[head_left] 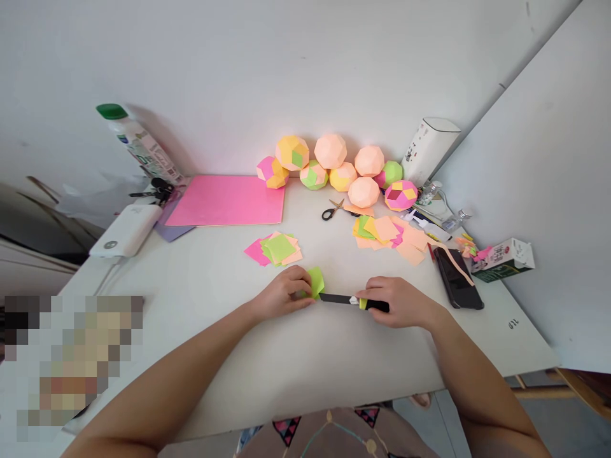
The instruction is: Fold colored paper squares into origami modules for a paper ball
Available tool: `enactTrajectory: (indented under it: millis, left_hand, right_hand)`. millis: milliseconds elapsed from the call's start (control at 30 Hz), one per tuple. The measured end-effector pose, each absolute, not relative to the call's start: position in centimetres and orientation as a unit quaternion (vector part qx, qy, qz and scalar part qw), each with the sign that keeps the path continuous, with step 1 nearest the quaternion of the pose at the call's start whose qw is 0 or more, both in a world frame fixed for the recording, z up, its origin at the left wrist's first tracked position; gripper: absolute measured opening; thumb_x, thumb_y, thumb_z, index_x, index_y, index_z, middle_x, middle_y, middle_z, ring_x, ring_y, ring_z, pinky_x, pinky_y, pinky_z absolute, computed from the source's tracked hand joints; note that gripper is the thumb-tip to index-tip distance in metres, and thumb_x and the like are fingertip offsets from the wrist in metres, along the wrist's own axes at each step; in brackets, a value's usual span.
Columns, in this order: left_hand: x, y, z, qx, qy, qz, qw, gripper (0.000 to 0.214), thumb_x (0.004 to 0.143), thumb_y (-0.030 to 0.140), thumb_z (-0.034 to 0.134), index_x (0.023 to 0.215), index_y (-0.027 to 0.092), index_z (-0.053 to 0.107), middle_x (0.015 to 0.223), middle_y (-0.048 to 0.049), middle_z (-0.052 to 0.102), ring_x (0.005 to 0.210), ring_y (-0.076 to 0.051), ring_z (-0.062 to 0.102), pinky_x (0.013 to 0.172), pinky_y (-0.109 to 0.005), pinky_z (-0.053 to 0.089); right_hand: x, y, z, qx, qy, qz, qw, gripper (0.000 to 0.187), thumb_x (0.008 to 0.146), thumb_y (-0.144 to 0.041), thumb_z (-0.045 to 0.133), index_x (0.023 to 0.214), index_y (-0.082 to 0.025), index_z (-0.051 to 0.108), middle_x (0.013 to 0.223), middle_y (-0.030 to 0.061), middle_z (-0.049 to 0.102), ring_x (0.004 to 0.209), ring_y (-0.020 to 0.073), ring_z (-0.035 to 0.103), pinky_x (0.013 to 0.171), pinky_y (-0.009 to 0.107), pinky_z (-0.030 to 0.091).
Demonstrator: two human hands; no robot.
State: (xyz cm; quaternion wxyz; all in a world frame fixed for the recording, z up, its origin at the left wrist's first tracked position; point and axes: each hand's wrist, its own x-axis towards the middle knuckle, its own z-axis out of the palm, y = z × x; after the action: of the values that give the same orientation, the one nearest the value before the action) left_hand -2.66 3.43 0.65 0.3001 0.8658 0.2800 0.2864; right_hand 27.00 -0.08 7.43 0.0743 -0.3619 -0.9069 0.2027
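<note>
My left hand [285,294] is closed on a bright green piece of paper [316,281] near the middle of the table. In my right hand [398,300] is a utility knife [338,298] with a dark blade and a black and yellow handle. Its blade points left, and the tip meets the lower edge of the green paper. Just behind my left hand lies a small pile of pink, green and peach paper pieces [279,248]. A larger, looser pile of coloured paper pieces [384,230] lies beyond my right hand.
Several faceted paper balls [330,151] line the wall. Black-handled scissors [329,212] lie before them. A pink sheet [229,200], a white power-bank-like box [126,230] and a green-capped bottle [147,149] are left. At right are a phone [456,280], a carton [506,259] and a white container [429,149].
</note>
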Motion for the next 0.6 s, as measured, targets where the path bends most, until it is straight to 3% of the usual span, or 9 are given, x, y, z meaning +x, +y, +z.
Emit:
enactTrajectory:
  millis: [600]
  left_hand:
    - [-2.70,3.45,0.89,0.860,0.286,0.277,0.319,0.015,0.086,0.030,0.056,0.084,0.019,0.067,0.090,-0.0072,0.061,0.085,-0.018,0.055,0.072,-0.031,0.049]
  right_hand:
    - [26.93,-0.07,7.32,-0.358,-0.908,0.203,0.072,0.041,0.076,-0.014,0.049,0.112,-0.021,0.066,0.088,0.0062,0.065,0.076,0.0166,0.060,0.067,0.027,0.048]
